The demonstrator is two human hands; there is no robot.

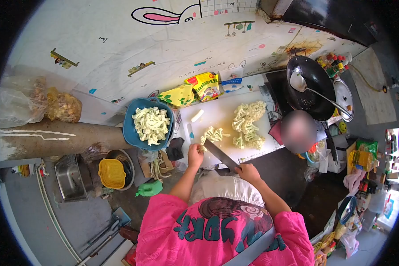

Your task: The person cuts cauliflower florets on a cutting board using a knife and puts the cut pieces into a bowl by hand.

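My right hand (pixel 248 172) is closed round the handle of a kitchen knife (pixel 221 156), its blade slanting up and left over the front of the white cutting board (pixel 215 111). The tip lies close to my left hand (pixel 195 156), whose fingers pinch a small cauliflower piece (pixel 203 148) at the board's edge. Just beyond the blade is a little pile of cut florets (pixel 212 134). Larger cauliflower chunks (pixel 249 124) rest on the board's right half. A white stalk-like piece (pixel 197 115) sits near the back left. Cut florets (pixel 150 125) fill a blue basin (pixel 127 128) left of the board.
Yellow food packets (pixel 204 86) stand behind the board against the wall. To the right, a black wok (pixel 312 80) holds a ladle (pixel 298 81), with a pot lid (pixel 342 98) beside it. A yellow basket (pixel 111 173) and a metal sink (pixel 73 179) are lower left.
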